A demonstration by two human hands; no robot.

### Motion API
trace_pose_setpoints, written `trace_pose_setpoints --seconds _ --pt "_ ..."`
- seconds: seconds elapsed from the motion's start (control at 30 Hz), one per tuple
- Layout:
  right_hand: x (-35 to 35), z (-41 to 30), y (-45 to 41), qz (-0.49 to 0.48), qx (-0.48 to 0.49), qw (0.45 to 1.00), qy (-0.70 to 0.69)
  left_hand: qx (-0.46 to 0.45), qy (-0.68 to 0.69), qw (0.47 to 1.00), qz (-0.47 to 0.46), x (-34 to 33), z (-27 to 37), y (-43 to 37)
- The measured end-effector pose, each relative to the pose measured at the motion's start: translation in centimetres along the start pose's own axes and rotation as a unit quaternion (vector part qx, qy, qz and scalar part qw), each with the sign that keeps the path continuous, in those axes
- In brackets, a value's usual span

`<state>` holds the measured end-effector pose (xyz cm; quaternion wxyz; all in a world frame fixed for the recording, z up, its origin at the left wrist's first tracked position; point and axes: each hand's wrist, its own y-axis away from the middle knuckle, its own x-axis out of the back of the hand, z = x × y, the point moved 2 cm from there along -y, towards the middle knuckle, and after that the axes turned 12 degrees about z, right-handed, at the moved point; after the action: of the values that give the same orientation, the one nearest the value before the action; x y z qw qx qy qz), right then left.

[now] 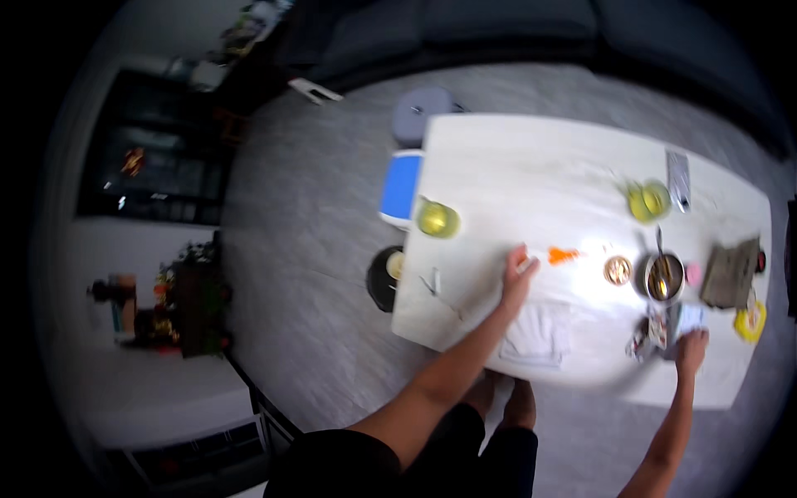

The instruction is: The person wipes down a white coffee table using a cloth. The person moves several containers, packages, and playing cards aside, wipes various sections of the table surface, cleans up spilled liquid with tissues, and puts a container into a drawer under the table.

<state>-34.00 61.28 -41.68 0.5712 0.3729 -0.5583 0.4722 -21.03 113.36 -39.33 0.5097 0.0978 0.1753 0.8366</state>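
Over the middle of the white table, my left hand (518, 283) has its fingers bent around a pale spot; blur hides whether this is a small white object or the tabletop. Just to its right lies a bright orange object (563, 255), too blurred to name. My right hand (691, 353) grips the near edge of a grey box with a pale blue top (688, 319). Beside that box is a small printed packet (657, 328) and some crumpled shiny wrapping (639, 345). A folded white cloth (535, 335) lies on the table in front of me.
On the white table (510, 162) stand a pot with a handle (664, 277), a round tin (617, 271), and yellow-green glasses (438, 219). A brown bag (730, 274) and a yellow item (750, 322) sit at right. A grey stool (422, 113) and blue-lidded box (401, 187) adjoin the left edge.
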Motion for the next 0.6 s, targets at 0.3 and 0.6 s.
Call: trace_pose_setpoints --seconds 0.3,0.6 --pt "1.1 -0.7 2.3 0.052 -0.034 0.988 -0.143 -0.022 -0.06 0.998 0.013 1.9 3.9 1.1" --pt "2.4 -4.3 -1.1 -0.001 -0.18 0.978 -0.102 0.031 -0.05 0.998 0.01 2.4 4.6 -1.5"
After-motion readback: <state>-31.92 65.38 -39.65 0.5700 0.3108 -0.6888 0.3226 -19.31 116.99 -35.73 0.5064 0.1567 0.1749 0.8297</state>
